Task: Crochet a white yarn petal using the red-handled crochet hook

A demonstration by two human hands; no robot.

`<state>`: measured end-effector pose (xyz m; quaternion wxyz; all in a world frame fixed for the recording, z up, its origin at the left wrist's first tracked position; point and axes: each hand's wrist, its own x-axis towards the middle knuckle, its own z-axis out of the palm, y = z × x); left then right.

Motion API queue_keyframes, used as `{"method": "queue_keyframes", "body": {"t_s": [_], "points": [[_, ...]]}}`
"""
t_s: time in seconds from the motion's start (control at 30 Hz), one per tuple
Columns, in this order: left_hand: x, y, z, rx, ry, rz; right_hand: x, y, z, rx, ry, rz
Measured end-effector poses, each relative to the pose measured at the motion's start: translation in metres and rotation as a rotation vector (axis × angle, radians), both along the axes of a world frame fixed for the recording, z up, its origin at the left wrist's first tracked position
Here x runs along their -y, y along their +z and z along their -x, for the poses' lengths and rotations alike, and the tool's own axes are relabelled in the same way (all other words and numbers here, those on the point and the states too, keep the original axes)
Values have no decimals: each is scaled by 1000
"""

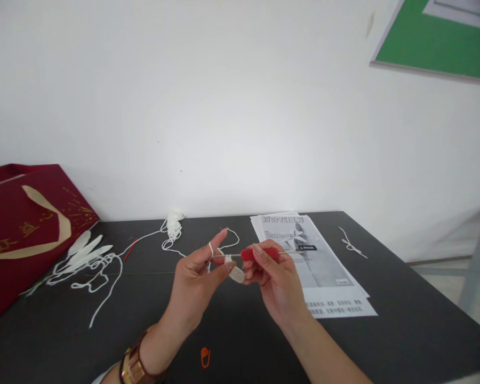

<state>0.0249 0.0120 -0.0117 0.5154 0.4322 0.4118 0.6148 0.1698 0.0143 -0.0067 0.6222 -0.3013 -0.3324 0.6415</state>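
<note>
Between thumb and fingers, my left hand (pixel 198 282) pinches a small white crochet piece (pixel 237 274). White yarn (pixel 232 242) loops round its raised index finger and trails back to a loose yarn bundle (pixel 174 224) by the wall. A crochet hook with a red handle (pixel 248 254) is gripped in my right hand (pixel 274 277). The hook's thin metal shaft passes leftward through the loops at the top of the crochet piece. Part of the piece hangs below the left fingertips, and the exact stitch at the hook's tip is too small to make out.
On the left, several white crocheted petals (pixel 86 253) with yarn tails lie beside a dark red gift bag (pixel 20 229) and a thin red stick (pixel 130 249). Printed sheets (pixel 336 266) lie right of centre. An orange stitch marker (pixel 205 357) is near the front; a white yarn scrap (pixel 352 246) lies far right.
</note>
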Motion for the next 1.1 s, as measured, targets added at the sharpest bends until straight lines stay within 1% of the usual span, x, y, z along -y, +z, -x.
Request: {"method": "queue_keyframes", "body": {"t_s": [0.07, 0.13, 0.23, 0.3, 0.33, 0.37, 0.4, 0.43, 0.47, 0.5, 0.53, 0.6, 0.67, 0.73, 0.83, 0.97, 1.1], "points": [[0, -2, -2, -7, 53, 1, 2, -1, 2, 88, -67, -52], [0, -4, -4, 16, 74, 28, 6, -2, 4, 231, -145, -134], [-1, -3, -7, 134, 24, 94, 11, -7, 4, 499, -279, -329], [-1, -1, -8, 237, -17, 131, 14, -13, 1, 677, -358, -517], [0, 0, -8, 287, -35, 151, 14, -16, -1, 774, -370, -654], [0, 2, -8, 334, -57, 171, 13, -19, -3, 870, -347, -802], [0, 4, -7, 375, -85, 192, 13, -21, -5, 929, -361, -949], [0, 6, -5, 409, -122, 210, 12, -22, -7, 982, -337, -1061], [-1, 9, -3, 438, -169, 223, 11, -22, -9, 995, -336, -1122], [-2, 11, 0, 457, -223, 234, 10, -21, -10, 975, -333, -1136], [-3, 14, 4, 462, -283, 240, 9, -20, -10, 932, -322, -1101], [-6, 17, 12, 440, -403, 260, 8, -15, -9, 792, -282, -944], [-8, 20, 19, 405, -475, 267, 8, -10, -7, 622, -209, -762], [-9, 22, 24, 371, -483, 254, 7, -8, -4, 451, -146, -632], [-9, 23, 27, 335, -451, 227, 4, -9, -3, 275, -99, -541], [-9, 23, 29, 323, -453, 206, 2, -8, -6, 196, -47, -487], [-11, 23, 34, 324, -462, 140, 3, -1, -10, 122, -32, -445]]}}
